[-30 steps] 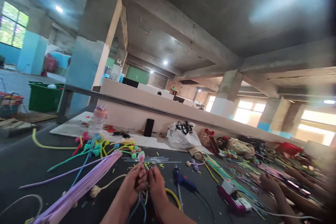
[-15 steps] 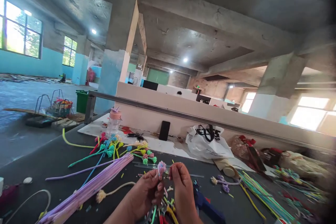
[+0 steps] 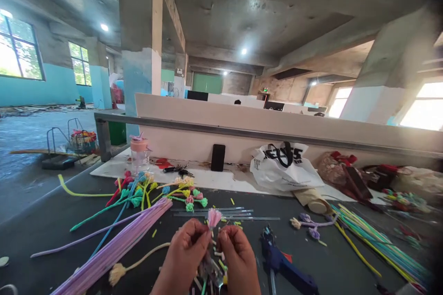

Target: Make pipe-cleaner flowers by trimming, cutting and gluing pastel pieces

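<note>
our left hand (image 3: 188,248) pinching a pink flower (image 3: 214,217), bloom upward, axis near upright, lower end hidden, right hand (image 3: 238,252) just beside, its grip unclear, bench (image 3: 335,253) near edge cropped

A dark table (image 3: 335,265) bears, on the left, a bundle of pink-purple stems (image 3: 121,246), a cluster of coloured flowers (image 3: 136,198) behind it, and a cream flower (image 3: 117,274) in front. Clear sticks (image 3: 263,218) lie across the middle, with a blue glue gun (image 3: 289,267), a purple flower (image 3: 314,233) and green-blue stems (image 3: 377,243) to the right. Along the back, a white board (image 3: 235,183) carries a bottle (image 3: 139,153), keys (image 3: 185,171), an upright phone (image 3: 218,157) and a white bag (image 3: 287,173).
</note>
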Tool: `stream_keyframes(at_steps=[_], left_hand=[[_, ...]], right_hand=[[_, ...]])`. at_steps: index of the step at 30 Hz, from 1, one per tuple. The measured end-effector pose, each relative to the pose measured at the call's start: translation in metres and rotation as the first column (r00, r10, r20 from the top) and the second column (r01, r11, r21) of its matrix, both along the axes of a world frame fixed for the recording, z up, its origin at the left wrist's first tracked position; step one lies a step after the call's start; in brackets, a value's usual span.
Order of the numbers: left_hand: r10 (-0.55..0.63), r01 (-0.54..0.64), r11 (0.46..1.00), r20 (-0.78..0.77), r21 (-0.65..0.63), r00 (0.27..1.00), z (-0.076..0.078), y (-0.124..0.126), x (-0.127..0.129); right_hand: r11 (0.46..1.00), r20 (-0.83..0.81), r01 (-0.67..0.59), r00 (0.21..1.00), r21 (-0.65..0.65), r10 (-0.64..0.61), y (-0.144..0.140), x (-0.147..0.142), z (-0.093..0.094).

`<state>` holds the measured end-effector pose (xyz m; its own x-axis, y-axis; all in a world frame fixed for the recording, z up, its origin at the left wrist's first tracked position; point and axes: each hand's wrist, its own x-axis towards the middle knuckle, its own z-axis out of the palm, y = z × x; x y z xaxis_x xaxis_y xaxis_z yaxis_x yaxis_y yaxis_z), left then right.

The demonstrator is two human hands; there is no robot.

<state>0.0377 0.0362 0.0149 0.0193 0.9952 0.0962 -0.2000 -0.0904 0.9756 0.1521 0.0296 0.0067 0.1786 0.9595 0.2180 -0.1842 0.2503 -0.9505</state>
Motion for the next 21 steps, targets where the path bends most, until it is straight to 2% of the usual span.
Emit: stream_keyframes(at_steps=[3, 5, 9, 12, 15, 21], left_hand=[[0.164, -0.147, 0.984, -0.186, 0.102, 0.969, -0.013, -0.002, 0.002], [0.246, -0.181, 0.957, -0.303, 0.227, 0.921, -0.019, -0.004, 0.000], [0.394, -0.098, 0.856, -0.516, 0.508, 0.761, -0.026, -0.007, -0.012], [0.455, 0.023, 0.768, -0.571, 0.640, 0.683, -0.027, -0.006, -0.020], [0.471, 0.079, 0.721, -0.571, 0.688, 0.672, -0.028, -0.006, -0.022], [0.440, 0.033, 0.720, -0.494, 0.693, 0.750, -0.029, -0.009, -0.017]], right_hand=[[1.000, -0.013, 0.014, 1.000, -0.018, -0.014, 0.001, 0.002, -0.002], [0.998, -0.051, 0.001, 0.999, -0.065, -0.005, 0.002, 0.002, -0.006], [0.984, -0.073, -0.101, 0.993, -0.146, 0.091, 0.005, -0.001, -0.019], [0.980, -0.052, -0.132, 0.991, -0.148, 0.126, 0.005, -0.005, -0.026], [0.981, -0.110, -0.112, 0.989, -0.158, 0.095, 0.005, -0.008, -0.028], [0.970, -0.239, -0.163, 0.964, -0.180, 0.118, 0.007, -0.008, -0.028]])
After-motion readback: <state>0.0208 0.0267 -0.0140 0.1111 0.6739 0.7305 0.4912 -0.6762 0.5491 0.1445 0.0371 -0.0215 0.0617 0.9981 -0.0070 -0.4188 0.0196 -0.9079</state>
